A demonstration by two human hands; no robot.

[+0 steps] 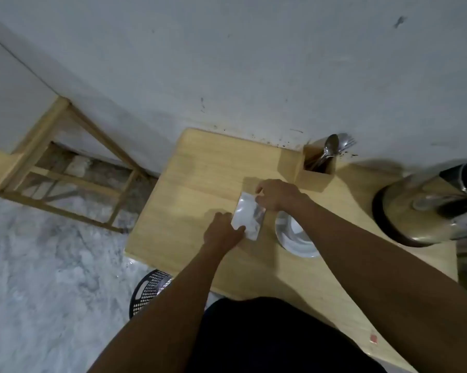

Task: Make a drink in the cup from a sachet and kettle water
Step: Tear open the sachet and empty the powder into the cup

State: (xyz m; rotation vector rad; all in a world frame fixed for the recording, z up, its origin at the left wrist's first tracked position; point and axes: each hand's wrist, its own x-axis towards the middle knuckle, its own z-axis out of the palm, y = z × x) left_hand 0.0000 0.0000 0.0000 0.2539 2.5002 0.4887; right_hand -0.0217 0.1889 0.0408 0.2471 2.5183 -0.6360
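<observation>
Toward the desk's [189, 168] left edge, the left hand [223, 230] pinches the near end of the silvery sachet [247, 215], fingers closed on it, while the right hand [276, 195] nips its far corner, as if to tear. Just right sits the white cup [294, 238], then the kettle [420, 208] by the right edge. A hard rip away from the cup could scatter powder. Blur hides any tear; the forearm covers part of the cup.

No readable text showing; sachet [248, 215], being held between both hands, looking blank and blurred, print illegible.
</observation>
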